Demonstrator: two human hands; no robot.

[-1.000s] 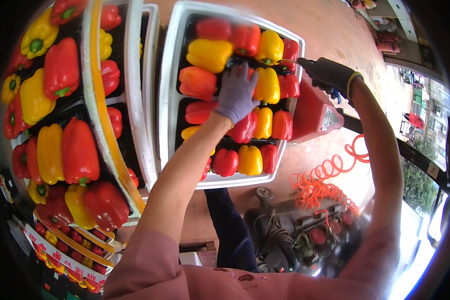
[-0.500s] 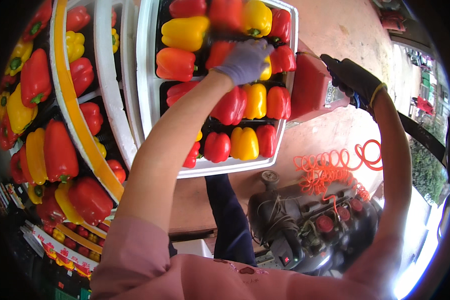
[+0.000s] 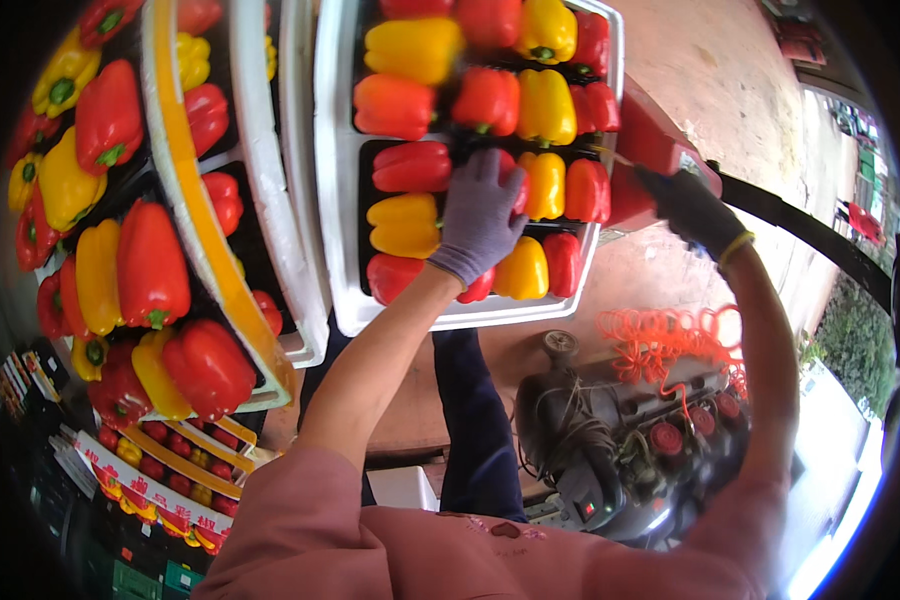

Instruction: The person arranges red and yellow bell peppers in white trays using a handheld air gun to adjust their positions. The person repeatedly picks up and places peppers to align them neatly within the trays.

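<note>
A white foam box (image 3: pixel 337 180) holds red and yellow bell peppers in rows on black liners. My left hand (image 3: pixel 477 215), in a purple-grey knit glove, lies over a red bell pepper (image 3: pixel 507 163) in the lower half, fingers and thumb apart against its skin. Beside its thumb sits a yellow bell pepper (image 3: pixel 545 188). Off the box's right edge, my right hand (image 3: pixel 698 212) wears a dark glove with a yellow cuff. It is closed around what looks like an air blow gun, whose thin nozzle (image 3: pixel 615 156) points left toward the peppers; the glove hides most of its body.
Left are more foam boxes of peppers, one with a yellow-taped rim (image 3: pixel 192 200). Under the main box's right side stands a red object (image 3: pixel 660 145). Below lie a coiled orange hose (image 3: pixel 660 330) and a dark machine (image 3: pixel 570 430) resembling an air compressor. A black strap (image 3: pixel 810 210) crosses at right.
My left hand has moved from the upper pepper rows down to the lower half, uncovering a red pepper. The right hand has lowered slightly. The whole view has shifted, placing the box further right.
</note>
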